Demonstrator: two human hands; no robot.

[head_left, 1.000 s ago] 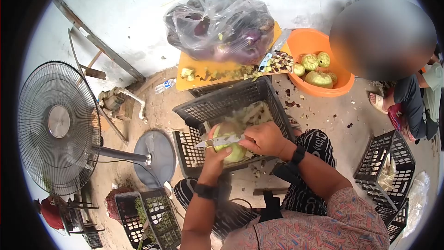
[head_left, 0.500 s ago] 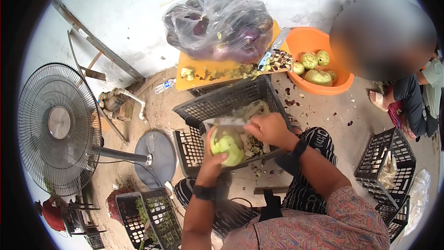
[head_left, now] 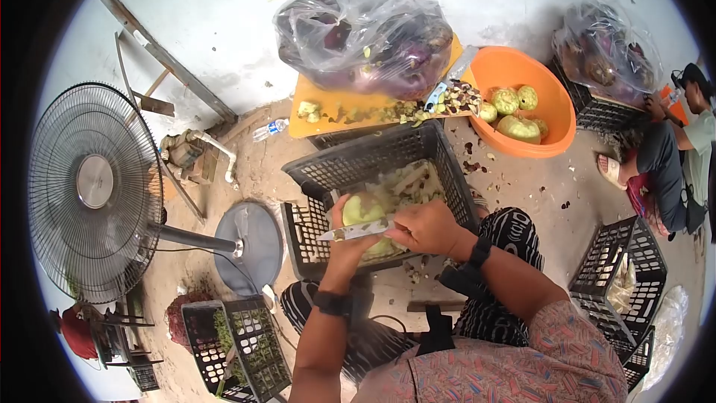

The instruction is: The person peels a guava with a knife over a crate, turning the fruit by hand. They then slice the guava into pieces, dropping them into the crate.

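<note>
My left hand (head_left: 341, 252) is wrapped round a pale green, partly peeled round vegetable (head_left: 361, 207), over a black plastic crate (head_left: 350, 158). In my right hand (head_left: 434, 228) is a knife (head_left: 356, 230), its blade lying across the near side of the vegetable and pointing left. Pale peelings (head_left: 419, 181) lie inside the crate below. Behind it, a yellow board (head_left: 300, 125) bears dark and green scraps, a second knife with a light blue handle (head_left: 435, 95), and a clear plastic bag of purple vegetables (head_left: 359, 41).
An orange basin (head_left: 561, 130) holds several peeled vegetables (head_left: 517, 130). To the right sits another person (head_left: 664, 168) near a second full bag (head_left: 605, 48). Black crates stand at right (head_left: 588, 272) and lower left (head_left: 257, 347). A large fan (head_left: 95, 181) is on the left.
The knife has moved down from the vegetable's far side to its near side. My left hand has turned the vegetable. The view has shifted slightly.
</note>
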